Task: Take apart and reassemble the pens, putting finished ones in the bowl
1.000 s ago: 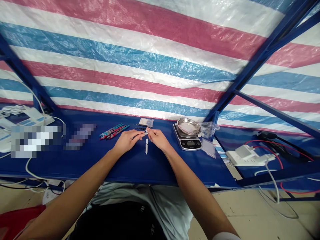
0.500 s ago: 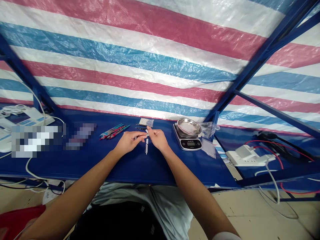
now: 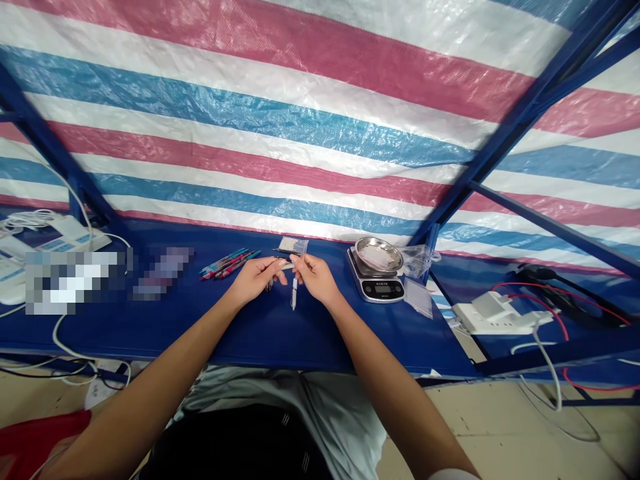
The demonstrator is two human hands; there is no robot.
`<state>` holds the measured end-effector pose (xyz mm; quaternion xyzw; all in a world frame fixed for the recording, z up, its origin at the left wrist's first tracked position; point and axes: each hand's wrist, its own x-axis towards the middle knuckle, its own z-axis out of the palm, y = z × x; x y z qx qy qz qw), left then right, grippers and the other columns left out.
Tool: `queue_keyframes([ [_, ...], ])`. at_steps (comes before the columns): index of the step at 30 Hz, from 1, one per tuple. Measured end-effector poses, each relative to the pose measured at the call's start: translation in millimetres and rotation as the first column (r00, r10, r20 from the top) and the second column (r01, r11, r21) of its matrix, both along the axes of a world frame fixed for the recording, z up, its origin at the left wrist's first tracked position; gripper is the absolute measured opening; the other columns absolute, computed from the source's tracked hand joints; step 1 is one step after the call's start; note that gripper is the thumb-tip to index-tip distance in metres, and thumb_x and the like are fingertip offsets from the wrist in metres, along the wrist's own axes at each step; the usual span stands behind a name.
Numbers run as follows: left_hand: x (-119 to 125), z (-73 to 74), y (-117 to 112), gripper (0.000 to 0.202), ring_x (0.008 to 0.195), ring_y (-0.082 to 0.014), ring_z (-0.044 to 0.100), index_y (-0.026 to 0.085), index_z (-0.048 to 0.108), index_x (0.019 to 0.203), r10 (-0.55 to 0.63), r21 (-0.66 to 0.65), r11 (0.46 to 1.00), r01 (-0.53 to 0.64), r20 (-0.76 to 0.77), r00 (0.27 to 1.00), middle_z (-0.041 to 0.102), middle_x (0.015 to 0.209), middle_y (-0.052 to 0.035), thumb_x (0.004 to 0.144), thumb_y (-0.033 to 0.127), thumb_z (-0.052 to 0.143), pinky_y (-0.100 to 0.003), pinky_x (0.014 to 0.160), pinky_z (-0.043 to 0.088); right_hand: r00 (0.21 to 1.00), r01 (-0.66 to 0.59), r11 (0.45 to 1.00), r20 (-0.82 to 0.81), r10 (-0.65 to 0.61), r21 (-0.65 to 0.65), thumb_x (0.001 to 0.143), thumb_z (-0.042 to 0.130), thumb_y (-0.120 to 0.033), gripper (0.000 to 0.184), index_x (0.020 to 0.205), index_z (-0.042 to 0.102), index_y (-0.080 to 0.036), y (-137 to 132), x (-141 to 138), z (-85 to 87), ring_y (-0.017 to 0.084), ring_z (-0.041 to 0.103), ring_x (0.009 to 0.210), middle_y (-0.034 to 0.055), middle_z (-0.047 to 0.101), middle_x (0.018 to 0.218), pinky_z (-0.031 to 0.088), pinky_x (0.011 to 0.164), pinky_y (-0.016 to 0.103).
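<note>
My left hand and my right hand meet over the blue table, with fingers closed on a short white pen part held level between them. Its ends are hidden by my fingertips. Just below it, a white pen piece points toward me; its upper end is close to my right fingers. Something small and dark shows under my left fingers, too unclear to name. Behind my hands lie thin dark refills and a small clear bag with pale contents.
Several red and blue pens lie in a bunch left of my hands. To the right stands a digital scale with a metal bowl, beside plastic bags. Farther right are a white power strip and cables.
My left fingers have curled and shifted slightly on the white pen part, and more of it shows between my hands. The pen piece below stays about where it was.
</note>
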<state>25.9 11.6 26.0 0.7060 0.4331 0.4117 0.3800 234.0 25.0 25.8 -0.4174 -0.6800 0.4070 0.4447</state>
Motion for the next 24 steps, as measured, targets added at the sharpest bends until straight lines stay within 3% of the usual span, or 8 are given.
queue_keyframes([
  [4, -2.4, -1.5, -1.0, 0.051, 0.06, -0.0139, 0.061, 0.019, 0.079, 0.09, 0.074, 0.047, 0.996, -0.072, -0.039, 0.997, 0.08, 0.085, -0.0046, 0.105, 0.061, 0.053, -0.026, 0.06, 0.049, 0.982, -0.097, 0.989, -0.17, 0.077, -0.112, 0.085, 0.079, -0.063, 0.044, 0.087, 0.071, -0.019, 3.9, 2.6, -0.9, 0.014, 0.061, 0.061, 0.0014, 0.071, 0.076, 0.047, 0.059, 0.026],
  [10, -5.0, -4.2, -2.3, 0.05, 0.06, -0.0142, 0.063, 0.02, 0.078, 0.092, 0.126, 0.102, 0.987, -0.12, -0.051, 0.991, 0.08, 0.086, -0.0048, 0.106, 0.059, 0.052, -0.026, 0.059, 0.048, 0.938, -0.18, 0.982, -0.311, 0.153, -0.059, 0.072, 0.094, -0.051, 0.052, 0.11, 0.075, -0.022, 10.0, 3.8, -5.9, 0.019, 0.072, 0.079, 0.0064, 0.079, 0.104, 0.056, 0.065, 0.029],
  [15, -5.8, -5.9, -2.0, 0.044, 0.064, -0.0152, 0.064, 0.021, 0.08, 0.107, 0.116, 0.146, 0.983, -0.109, -0.046, 0.992, 0.082, 0.096, -0.0047, 0.104, 0.058, 0.056, -0.026, 0.06, 0.05, 0.962, -0.19, 0.968, -0.229, 0.149, -0.167, 0.09, 0.074, -0.064, 0.046, 0.093, 0.074, -0.017, 12.4, 6.4, -9.2, 0.015, 0.067, 0.059, 0.0064, 0.076, 0.081, 0.048, 0.048, 0.025],
  [19, -5.9, -5.2, -2.6, 0.042, 0.061, -0.0142, 0.062, 0.021, 0.08, 0.108, 0.103, 0.151, 0.984, -0.093, -0.058, 0.993, 0.081, 0.097, -0.0043, 0.105, 0.056, 0.057, -0.026, 0.061, 0.05, 0.944, -0.22, 0.969, -0.277, 0.182, -0.111, 0.075, 0.092, -0.051, 0.048, 0.109, 0.076, -0.02, 11.7, 10.0, -7.6, 0.018, 0.073, 0.077, 0.0058, 0.079, 0.095, 0.056, 0.06, 0.026],
  [24, -6.3, -7.2, -0.8, 0.044, 0.065, -0.0159, 0.066, 0.021, 0.079, 0.111, 0.123, 0.14, 0.984, -0.114, -0.057, 0.991, 0.082, 0.098, -0.0046, 0.105, 0.057, 0.055, -0.026, 0.061, 0.051, 0.944, -0.195, 0.968, -0.297, 0.141, -0.159, 0.08, 0.086, -0.054, 0.044, 0.103, 0.08, -0.017, 12.6, 8.5, -9.7, 0.021, 0.076, 0.078, 0.0076, 0.08, 0.091, 0.062, 0.067, 0.032],
])
